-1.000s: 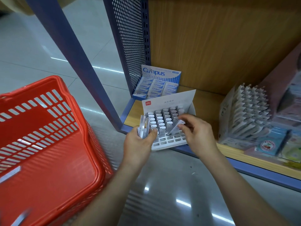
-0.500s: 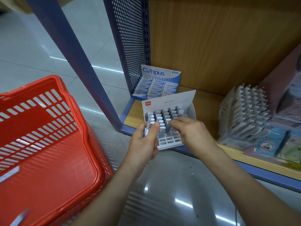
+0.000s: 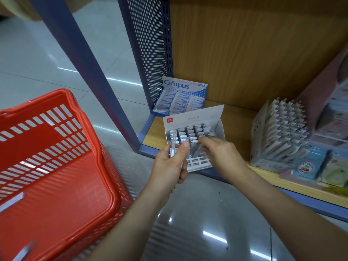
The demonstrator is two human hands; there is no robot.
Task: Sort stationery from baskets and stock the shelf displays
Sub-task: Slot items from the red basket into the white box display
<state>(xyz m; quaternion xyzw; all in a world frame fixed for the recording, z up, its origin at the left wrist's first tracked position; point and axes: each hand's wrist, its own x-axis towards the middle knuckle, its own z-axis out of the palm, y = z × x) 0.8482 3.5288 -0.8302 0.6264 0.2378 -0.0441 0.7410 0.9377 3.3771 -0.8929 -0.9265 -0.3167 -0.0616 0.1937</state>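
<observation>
Left hand (image 3: 170, 163) grips spare lead cases (image 3: 173, 143); right hand (image 3: 221, 154) pinches tilted lead case (image 3: 198, 152) into display box (image 3: 220, 129); the tilt could jam it or topple neighbours.

- The blue-and-white cardboard display box (image 3: 185, 85) at the back corner of the wooden shelf is showing the brand "Campus" in large blue letters on its raised header.
- The small white-and-blue packets (image 3: 179, 99) lying in rows inside that box are each carrying the same word, "Campus".
- The white cardboard display box (image 3: 197, 117) in front is bearing a small red logo (image 3: 170, 120) and a grey printed line on its flap, both too small to read.
- The light blue cherry-printed packet (image 3: 306, 167) is showing lettering, blurred.
</observation>
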